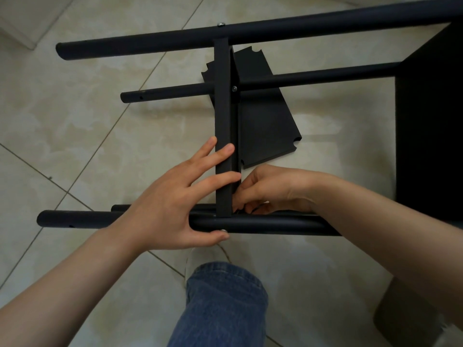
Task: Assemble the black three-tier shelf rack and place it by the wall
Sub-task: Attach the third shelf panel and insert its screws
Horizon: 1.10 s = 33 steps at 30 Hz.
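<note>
The black rack lies on its side on the tiled floor, its round poles running left to right. A shelf panel seen edge-on (pixel 223 101) spans from the far pole (pixel 250 33) to the near pole (pixel 263 225). My left hand (pixel 175 204) holds this joint: straight fingers press on the panel's edge and the thumb sits under the near pole by a silver screw head (pixel 223 231). My right hand (pixel 270 189) reaches behind the panel, its fingertips curled and pinching something small at the joint; what it holds is hidden. Another fitted shelf (pixel 431 121) shows at the right.
A loose black shelf panel (pixel 265 121) lies flat on the floor beneath the rack. A middle pole (pixel 313 77) crosses above it. My leg in blue jeans (pixel 220 304) and a white shoe are below the near pole. A dark object sits at the lower right.
</note>
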Each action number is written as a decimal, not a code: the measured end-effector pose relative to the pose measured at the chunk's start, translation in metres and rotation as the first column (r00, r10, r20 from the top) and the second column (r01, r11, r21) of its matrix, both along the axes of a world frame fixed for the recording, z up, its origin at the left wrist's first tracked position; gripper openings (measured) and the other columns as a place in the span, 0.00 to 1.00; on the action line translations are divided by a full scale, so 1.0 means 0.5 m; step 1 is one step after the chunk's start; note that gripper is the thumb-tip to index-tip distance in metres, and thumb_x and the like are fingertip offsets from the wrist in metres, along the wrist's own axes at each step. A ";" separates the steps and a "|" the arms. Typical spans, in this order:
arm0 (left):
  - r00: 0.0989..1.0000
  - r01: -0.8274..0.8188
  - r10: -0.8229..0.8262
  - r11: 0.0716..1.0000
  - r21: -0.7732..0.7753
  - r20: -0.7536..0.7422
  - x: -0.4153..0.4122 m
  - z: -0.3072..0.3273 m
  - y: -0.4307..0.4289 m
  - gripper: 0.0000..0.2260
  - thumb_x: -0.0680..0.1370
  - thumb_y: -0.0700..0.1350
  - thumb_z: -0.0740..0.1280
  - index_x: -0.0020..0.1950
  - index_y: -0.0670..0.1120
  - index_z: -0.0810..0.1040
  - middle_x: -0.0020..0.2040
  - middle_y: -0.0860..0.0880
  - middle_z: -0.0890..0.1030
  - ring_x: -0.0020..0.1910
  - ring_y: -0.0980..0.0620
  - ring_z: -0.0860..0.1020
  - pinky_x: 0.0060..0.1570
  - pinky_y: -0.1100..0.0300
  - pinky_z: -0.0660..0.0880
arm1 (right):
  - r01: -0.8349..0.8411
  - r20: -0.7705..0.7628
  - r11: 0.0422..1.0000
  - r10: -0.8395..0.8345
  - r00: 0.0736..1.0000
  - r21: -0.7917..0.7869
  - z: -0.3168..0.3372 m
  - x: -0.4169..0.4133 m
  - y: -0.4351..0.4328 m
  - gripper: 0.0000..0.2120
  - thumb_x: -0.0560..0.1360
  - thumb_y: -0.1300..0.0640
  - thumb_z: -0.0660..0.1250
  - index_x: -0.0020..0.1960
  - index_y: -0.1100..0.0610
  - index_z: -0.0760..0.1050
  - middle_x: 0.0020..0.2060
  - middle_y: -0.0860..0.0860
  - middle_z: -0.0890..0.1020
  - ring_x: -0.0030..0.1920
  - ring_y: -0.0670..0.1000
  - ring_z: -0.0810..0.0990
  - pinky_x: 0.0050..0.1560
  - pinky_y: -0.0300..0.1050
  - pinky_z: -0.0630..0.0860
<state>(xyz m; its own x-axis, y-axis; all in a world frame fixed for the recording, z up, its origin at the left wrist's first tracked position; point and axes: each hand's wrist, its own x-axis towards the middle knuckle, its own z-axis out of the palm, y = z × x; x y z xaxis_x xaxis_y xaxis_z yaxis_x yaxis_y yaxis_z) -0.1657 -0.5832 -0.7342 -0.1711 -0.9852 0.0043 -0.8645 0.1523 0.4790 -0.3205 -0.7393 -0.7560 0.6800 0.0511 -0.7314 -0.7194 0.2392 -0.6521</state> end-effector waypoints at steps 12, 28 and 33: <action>1.000 0.000 0.000 1.000 -0.010 0.021 -0.001 -0.002 0.000 0.35 0.72 0.62 0.72 0.75 0.49 0.70 0.83 0.47 0.57 0.82 0.44 0.52 0.72 0.48 0.67 | 0.015 0.007 0.999 -0.015 1.000 0.040 -0.005 0.000 -0.002 0.03 0.75 0.60 0.71 0.45 0.58 0.84 0.38 0.51 0.83 0.40 0.46 0.78 0.43 0.37 0.76; 1.000 -0.006 0.006 1.000 -0.005 0.030 -0.003 0.001 -0.001 0.35 0.72 0.62 0.71 0.75 0.48 0.71 0.82 0.47 0.58 0.82 0.45 0.52 0.71 0.52 0.66 | 0.022 -0.016 0.997 -0.020 1.000 0.080 -0.010 0.005 -0.001 0.02 0.74 0.63 0.71 0.45 0.61 0.82 0.35 0.52 0.81 0.37 0.48 0.78 0.46 0.41 0.74; 1.000 -0.007 0.007 1.000 -0.008 0.024 -0.005 0.003 -0.001 0.35 0.72 0.62 0.71 0.75 0.48 0.71 0.82 0.46 0.58 0.82 0.45 0.52 0.70 0.51 0.67 | 0.024 -0.026 0.998 -0.022 0.999 0.066 -0.014 0.009 0.007 0.04 0.74 0.61 0.72 0.41 0.59 0.81 0.32 0.51 0.81 0.36 0.47 0.77 0.46 0.42 0.75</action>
